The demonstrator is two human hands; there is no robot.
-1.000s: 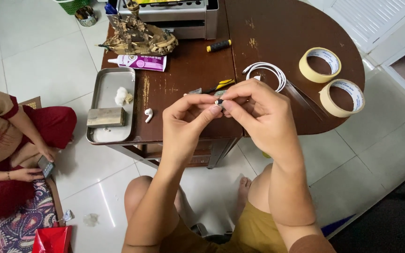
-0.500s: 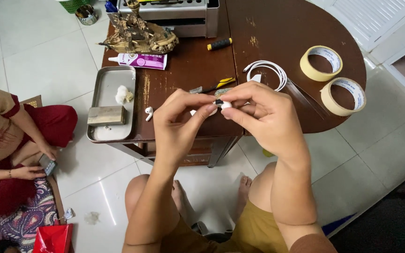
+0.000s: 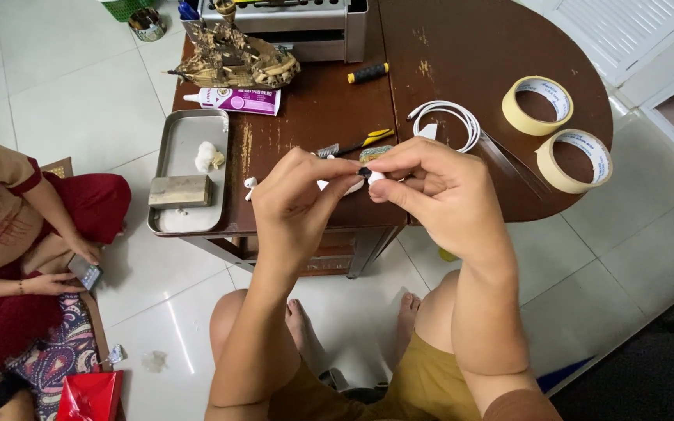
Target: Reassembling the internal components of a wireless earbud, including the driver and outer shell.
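My right hand [image 3: 442, 195] pinches a small white earbud [image 3: 376, 178] between thumb and fingers, just above the near edge of the brown table [image 3: 462, 54]. My left hand [image 3: 298, 195] meets it from the left, its fingertips closed on the small black tip [image 3: 364, 171] at the earbud's end. A second white earbud [image 3: 249, 185] lies on the table just left of my left hand. Yellow-handled pliers [image 3: 355, 145] and a coiled white cable [image 3: 448, 121] lie right behind my hands.
A metal tray [image 3: 185, 136] holds a wood block [image 3: 179, 190] and cotton [image 3: 208, 157]. Farther back are a model ship [image 3: 235, 62], glue tube [image 3: 234, 99], grey box [image 3: 298, 27] and two tape rolls [image 3: 537, 105] [image 3: 576, 160]. Another person [image 3: 9, 226] sits on the floor at left.
My left fingers have shifted their pinch on the earbud's tip. Both hands stay together over the table's near edge.
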